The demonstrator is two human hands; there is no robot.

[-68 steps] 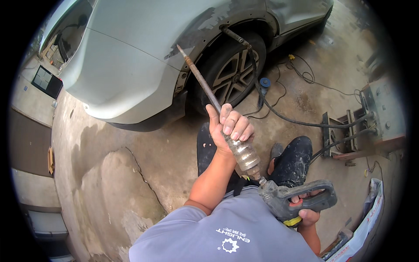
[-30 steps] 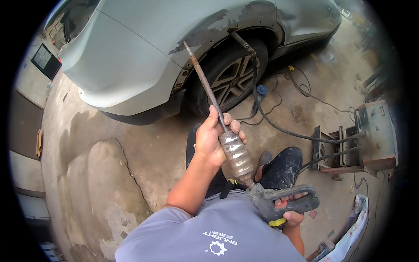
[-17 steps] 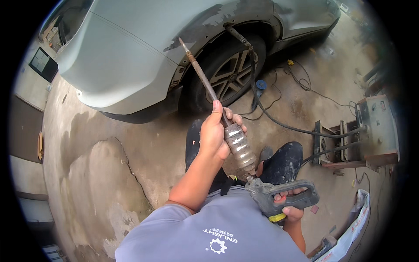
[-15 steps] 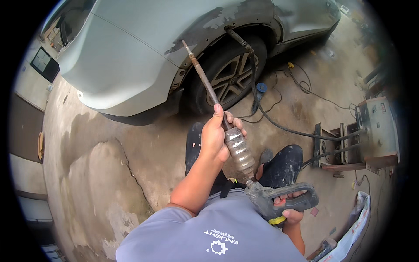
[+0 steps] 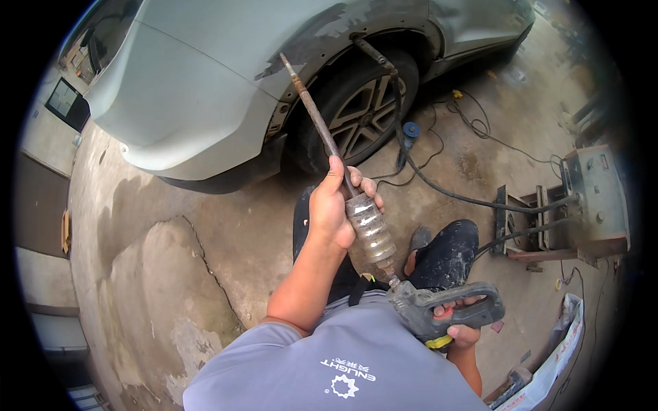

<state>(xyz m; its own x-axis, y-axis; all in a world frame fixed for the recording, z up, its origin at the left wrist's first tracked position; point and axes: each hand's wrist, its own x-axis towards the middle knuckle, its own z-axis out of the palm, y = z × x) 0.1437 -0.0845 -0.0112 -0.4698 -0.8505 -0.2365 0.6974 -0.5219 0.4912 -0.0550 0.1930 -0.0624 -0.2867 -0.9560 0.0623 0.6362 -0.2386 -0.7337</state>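
Observation:
My left hand (image 5: 331,209) is wrapped round the steel rod of a slide-hammer dent puller (image 5: 317,122), just above its ribbed metal sliding weight (image 5: 371,229). My right hand (image 5: 463,330) grips the puller's dark pistol-style handle (image 5: 476,312), fingers through the loop at a red trigger. The rod slants up and away to a pointed tip over the silver car's rear panel (image 5: 212,96), beside a dull grey sanded patch (image 5: 322,38) above the wheel arch. Whether the tip touches the metal I cannot tell.
A clamp bar (image 5: 373,53) is fixed at the wheel arch above the wheel (image 5: 370,116). From it a thick cable (image 5: 439,197) runs to a grey metal machine (image 5: 598,195) at right. A blue-topped tool (image 5: 410,131) and thin cords (image 5: 480,127) lie on the concrete. White plastic wrapping (image 5: 558,359) lies lower right.
The puller's tip has shifted slightly up and left, and my left hand has moved a little left with it. Both hands keep their holds. The whole view has shifted slightly too.

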